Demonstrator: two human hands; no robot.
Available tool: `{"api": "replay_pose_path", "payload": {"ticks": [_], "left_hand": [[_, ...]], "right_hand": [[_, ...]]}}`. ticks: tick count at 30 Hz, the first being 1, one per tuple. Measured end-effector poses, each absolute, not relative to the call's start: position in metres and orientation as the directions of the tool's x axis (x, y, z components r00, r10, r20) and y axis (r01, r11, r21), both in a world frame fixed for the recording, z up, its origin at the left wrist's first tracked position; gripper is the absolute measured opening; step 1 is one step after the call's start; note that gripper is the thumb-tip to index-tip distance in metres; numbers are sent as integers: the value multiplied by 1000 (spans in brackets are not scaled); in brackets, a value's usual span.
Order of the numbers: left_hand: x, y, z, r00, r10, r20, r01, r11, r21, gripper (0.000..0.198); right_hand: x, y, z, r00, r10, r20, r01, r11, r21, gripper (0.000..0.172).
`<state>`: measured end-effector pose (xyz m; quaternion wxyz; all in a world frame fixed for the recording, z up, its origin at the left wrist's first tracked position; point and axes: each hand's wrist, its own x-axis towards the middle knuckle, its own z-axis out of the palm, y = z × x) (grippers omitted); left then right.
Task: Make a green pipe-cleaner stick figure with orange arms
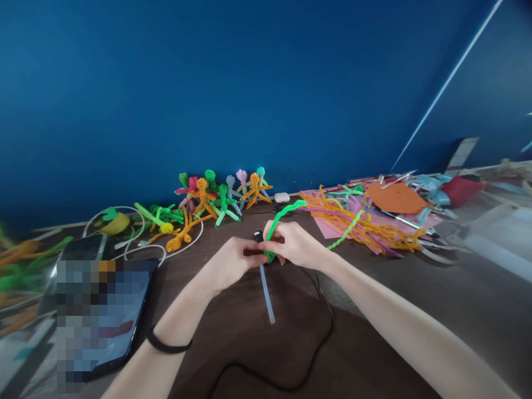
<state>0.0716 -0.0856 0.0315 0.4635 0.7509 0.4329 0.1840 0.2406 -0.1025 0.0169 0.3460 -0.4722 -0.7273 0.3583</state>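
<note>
Both hands meet over the middle of the dark table. A bright green pipe cleaner point(277, 219) is pinched between them, its free end curving up and to the right. My left hand point(238, 256) closes finger and thumb on its lower, bunched part. My right hand point(294, 243) grips it from the other side, fingers curled. Part of the green piece is hidden behind the fingers. Under the hands lies a glue gun, mostly covered, with its small black part point(258, 235) showing and a clear glue stick point(267, 293) pointing toward me.
Several pipe-cleaner figures point(223, 206) stand along the blue wall. Orange pipe cleaners point(353, 221) lie on pink paper at right, beside an orange sheet point(397, 198). A tablet point(124, 321) rests at left near a white cable point(143, 224). A black cord point(326, 332) crosses the table front.
</note>
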Motion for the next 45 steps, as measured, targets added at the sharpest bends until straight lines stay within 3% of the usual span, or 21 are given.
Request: {"api": "replay_pose_path", "payload": {"ticks": [6,10,16,28,35,40,45], "left_hand": [[75,-83,26,474,877,-74,490,-193,850,26],[78,-82,22,420,907,-41,411,-149,899,22],[83,-81,17,375,919,-119,187,50,981,27],[85,-83,16,399,912,-97,-1,106,994,21],[82,-83,20,401,894,-199,178,137,974,27],[80,-81,17,455,883,-114,207,19,978,26],[80,-82,19,385,923,-2,287,-117,951,22]], "right_hand": [[238,-100,11,-260,941,215,468,318,-824,23],[238,-98,8,-217,943,253,436,325,-839,21],[236,-98,8,-127,942,310,402,334,-853,19],[236,-97,3,-76,919,387,417,382,-825,20],[235,-98,6,-119,881,458,476,455,-753,17],[235,-98,5,-129,875,467,467,469,-750,16],[236,-98,4,-107,900,423,386,430,-816,18]]}}
